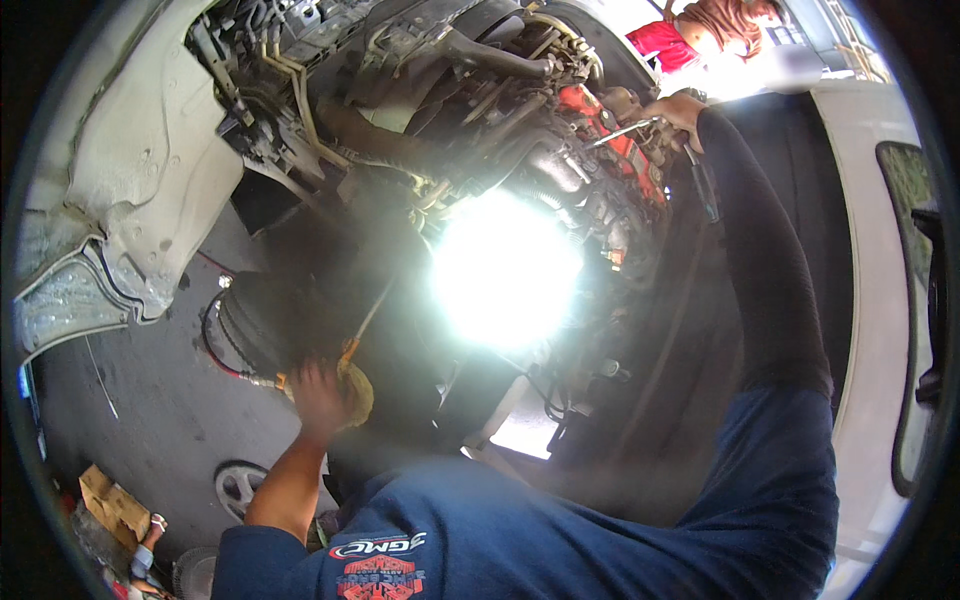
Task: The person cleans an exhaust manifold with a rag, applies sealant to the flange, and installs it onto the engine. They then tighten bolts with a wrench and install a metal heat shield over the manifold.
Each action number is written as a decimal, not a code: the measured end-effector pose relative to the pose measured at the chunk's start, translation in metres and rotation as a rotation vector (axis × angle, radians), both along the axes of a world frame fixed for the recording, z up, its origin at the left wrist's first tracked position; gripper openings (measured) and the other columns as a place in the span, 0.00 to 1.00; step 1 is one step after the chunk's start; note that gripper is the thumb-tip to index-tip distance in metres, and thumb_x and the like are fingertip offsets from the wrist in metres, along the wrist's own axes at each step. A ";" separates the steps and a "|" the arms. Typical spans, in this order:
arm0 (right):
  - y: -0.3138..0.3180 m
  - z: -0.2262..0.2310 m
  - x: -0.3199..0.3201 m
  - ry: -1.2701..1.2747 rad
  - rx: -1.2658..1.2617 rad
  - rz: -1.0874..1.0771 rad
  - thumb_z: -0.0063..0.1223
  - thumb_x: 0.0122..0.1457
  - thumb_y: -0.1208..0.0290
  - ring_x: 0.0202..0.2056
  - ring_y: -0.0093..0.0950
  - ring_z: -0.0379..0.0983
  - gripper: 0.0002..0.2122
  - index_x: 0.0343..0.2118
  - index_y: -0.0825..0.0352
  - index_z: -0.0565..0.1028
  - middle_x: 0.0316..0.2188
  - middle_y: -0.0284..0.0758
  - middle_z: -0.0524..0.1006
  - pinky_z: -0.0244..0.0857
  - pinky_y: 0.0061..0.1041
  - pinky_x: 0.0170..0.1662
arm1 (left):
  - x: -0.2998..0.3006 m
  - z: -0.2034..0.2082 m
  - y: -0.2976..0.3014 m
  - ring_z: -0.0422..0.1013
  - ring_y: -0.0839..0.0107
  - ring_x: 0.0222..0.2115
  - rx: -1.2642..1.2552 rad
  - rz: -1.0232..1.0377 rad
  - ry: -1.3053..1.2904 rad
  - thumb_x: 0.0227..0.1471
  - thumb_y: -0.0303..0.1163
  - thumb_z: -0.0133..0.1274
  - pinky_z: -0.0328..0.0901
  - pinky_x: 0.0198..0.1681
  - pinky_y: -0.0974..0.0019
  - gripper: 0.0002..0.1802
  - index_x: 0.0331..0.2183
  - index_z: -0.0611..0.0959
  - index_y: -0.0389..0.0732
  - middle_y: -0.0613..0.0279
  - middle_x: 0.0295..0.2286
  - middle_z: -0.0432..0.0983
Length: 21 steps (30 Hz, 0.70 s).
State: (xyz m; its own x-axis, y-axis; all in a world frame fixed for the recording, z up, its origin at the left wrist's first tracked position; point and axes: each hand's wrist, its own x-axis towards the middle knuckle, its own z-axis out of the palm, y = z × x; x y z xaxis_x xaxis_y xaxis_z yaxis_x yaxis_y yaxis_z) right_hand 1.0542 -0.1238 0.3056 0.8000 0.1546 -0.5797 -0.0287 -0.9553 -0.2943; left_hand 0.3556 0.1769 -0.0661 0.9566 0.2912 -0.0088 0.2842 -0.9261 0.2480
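At lower left my left hand [322, 398] is wrapped round a yellow blow gun [357, 393]. Its long thin nozzle [376, 308] points up toward the engine bay, and a hose with a metal coupling [262, 380] joins it beside my hand. My right arm reaches far up over the engine [540, 150]. There my right hand [678, 112] is closed beside the red engine cover [615, 135]; a slim silver rod [630, 130] sticks out to its left. Below it hangs a dark-handled tool [706, 190]; whether the hand holds that too is unclear.
A glaring work light [508, 270] washes out the middle. Pale body panels [140, 170] flank the left, a white vehicle door [880, 300] the right. On the grey floor lie a pulley-like wheel [240, 485] and a cardboard box [113, 505]. Another person [715, 30] is at top right.
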 end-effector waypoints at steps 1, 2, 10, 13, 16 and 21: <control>-0.001 0.002 0.000 0.054 -0.021 -0.091 0.64 0.62 0.57 0.17 0.26 0.69 0.16 0.41 0.68 0.82 0.28 0.35 0.74 0.69 0.28 0.22 | 0.000 0.000 0.000 0.65 0.41 0.62 -0.015 0.006 0.008 0.53 0.50 0.60 0.54 0.67 0.34 0.38 0.57 0.79 0.31 0.37 0.59 0.70; -0.003 0.002 0.001 0.063 0.019 -0.185 0.63 0.63 0.60 0.15 0.25 0.66 0.14 0.40 0.68 0.80 0.27 0.33 0.72 0.65 0.28 0.19 | 0.000 0.000 0.000 0.65 0.42 0.62 -0.022 0.011 0.054 0.53 0.50 0.60 0.53 0.67 0.34 0.38 0.57 0.79 0.32 0.37 0.59 0.70; -0.050 -0.012 -0.008 0.257 0.219 -0.591 0.52 0.70 0.62 0.10 0.13 0.56 0.14 0.25 0.57 0.70 0.13 0.21 0.63 0.51 0.19 0.13 | -0.004 -0.005 -0.001 0.62 0.46 0.64 -0.100 0.056 0.174 0.49 0.50 0.65 0.51 0.69 0.36 0.42 0.60 0.77 0.34 0.42 0.61 0.68; -0.048 -0.010 -0.021 0.347 0.354 -0.661 0.52 0.70 0.62 0.10 0.13 0.55 0.14 0.25 0.56 0.67 0.13 0.20 0.61 0.49 0.18 0.13 | -0.003 -0.004 0.000 0.63 0.46 0.64 -0.117 0.043 0.119 0.49 0.49 0.65 0.50 0.70 0.36 0.41 0.60 0.77 0.35 0.43 0.61 0.68; -0.033 -0.009 -0.036 0.100 0.323 -0.491 0.52 0.70 0.64 0.13 0.13 0.53 0.08 0.32 0.57 0.71 0.17 0.20 0.62 0.46 0.19 0.15 | -0.004 -0.002 0.001 0.62 0.45 0.64 -0.098 0.030 0.128 0.51 0.49 0.65 0.50 0.70 0.35 0.39 0.59 0.77 0.37 0.43 0.61 0.68; -0.013 -0.008 -0.052 -0.040 0.262 -0.113 0.56 0.68 0.63 0.14 0.15 0.53 0.08 0.43 0.61 0.77 0.19 0.20 0.61 0.43 0.22 0.18 | -0.004 -0.003 0.000 0.60 0.43 0.66 -0.135 0.046 0.095 0.53 0.46 0.62 0.52 0.70 0.34 0.35 0.58 0.79 0.36 0.41 0.62 0.68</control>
State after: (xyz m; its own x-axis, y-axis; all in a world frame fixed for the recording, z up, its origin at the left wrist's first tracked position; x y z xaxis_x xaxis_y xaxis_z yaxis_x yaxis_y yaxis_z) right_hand 1.0020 -0.1369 0.2980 0.8424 0.2032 -0.4991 -0.1143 -0.8377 -0.5340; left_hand 0.3513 0.1773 -0.0689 0.9351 0.3251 -0.1409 0.3541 -0.8714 0.3394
